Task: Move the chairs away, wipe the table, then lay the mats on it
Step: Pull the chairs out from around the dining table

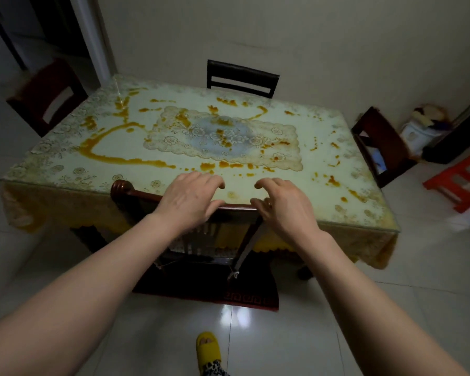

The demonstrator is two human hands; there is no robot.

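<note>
A table (65, 169) with a lace-patterned cloth under a glass top carries orange smears and drops (125, 158) over most of its surface. A lace mat (282, 147) with a blue centre lies in its middle. A dark wooden chair (128, 192) is pushed in at the near side. My left hand (190, 196) and my right hand (280, 204) hover over its top rail. Their fingers are loosely curved above the table edge, and the thumbs are at the rail. Neither hand clasps it.
More chairs stand at the far side (242, 77), the left end (46, 96) and the right end (375, 139). A red plastic stool (461, 183) and a white jar (421, 128) are on the floor at right. A dark rug (206, 294) lies under the near chair; my yellow slipper (208, 348) stands behind it.
</note>
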